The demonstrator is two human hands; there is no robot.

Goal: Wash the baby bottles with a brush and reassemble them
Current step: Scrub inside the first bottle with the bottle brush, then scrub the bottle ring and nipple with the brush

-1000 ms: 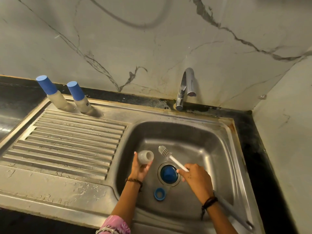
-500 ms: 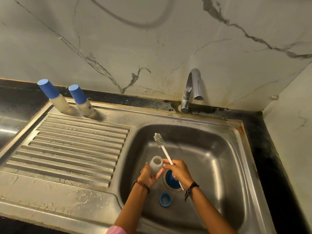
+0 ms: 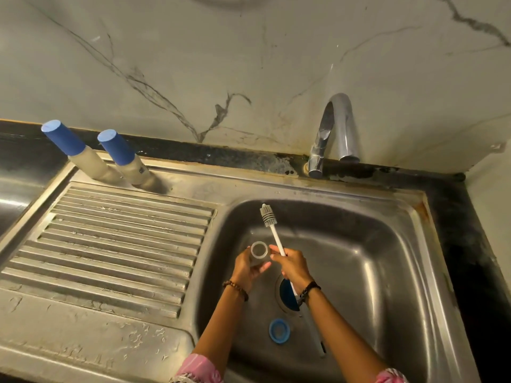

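1. Clear bottle (image 3: pixel 259 252) over the sink (image 3: pixel 387 272), mouth open toward the camera; left hand (image 3: pixel 247 268) curled round it.
2. Right hand (image 3: pixel 291 266) gripped the brush (image 3: pixel 272 230); bristles at 12 o'clock, beyond the mouth.

The sink (image 3: pixel 401 272) is stainless steel, brushed and dull, with soft glare in the basin and rust-brown staining along its rim. Its ribbed drainboard (image 3: pixel 116 244) is the same metal, with scuffed, peeling patches on the flat front strip. The tap (image 3: pixel 336 128) is polished chrome, mirror-bright. Behind it the wall (image 3: pixel 221 51) is smooth pale marble with dark veins (a faint sheen), and the counter (image 3: pixel 481 258) is glossy black stone. The open bottle (image 3: pixel 258 251) looks like translucent plastic; the brush (image 3: pixel 272 228) has a smooth white plastic handle and grey ribbed bristles. The two capped bottles (image 3: pixel 110 156) have matt blue plastic caps. A blue plastic ring (image 3: pixel 279 330) lies glossy in the basin.
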